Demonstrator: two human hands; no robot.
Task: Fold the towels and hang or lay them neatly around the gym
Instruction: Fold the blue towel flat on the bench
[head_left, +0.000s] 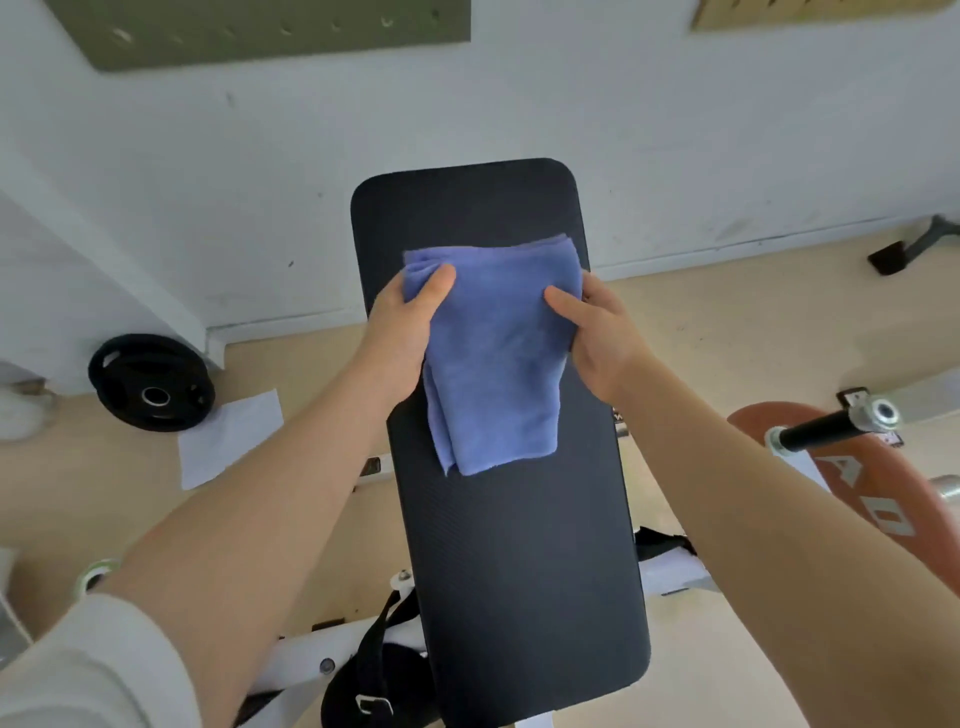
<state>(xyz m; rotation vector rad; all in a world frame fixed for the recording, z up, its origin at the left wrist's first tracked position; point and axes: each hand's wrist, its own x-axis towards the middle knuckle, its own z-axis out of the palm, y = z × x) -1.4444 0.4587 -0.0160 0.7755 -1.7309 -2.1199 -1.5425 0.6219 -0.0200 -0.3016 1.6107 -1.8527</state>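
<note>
A black round iron weight plate (151, 383) lies on the pale floor at far left, just beside a white sheet of paper (231, 437). The left grip (402, 332) pinches the upper left corner of the folded blue terry towel (496, 353), thumb on top. The towel lies on the far half of the long black padded desk (524, 571). The right grip (602, 338) clasps the towel's right edge, thumb on top. At far right stands an orange disc (878, 514).
</note>
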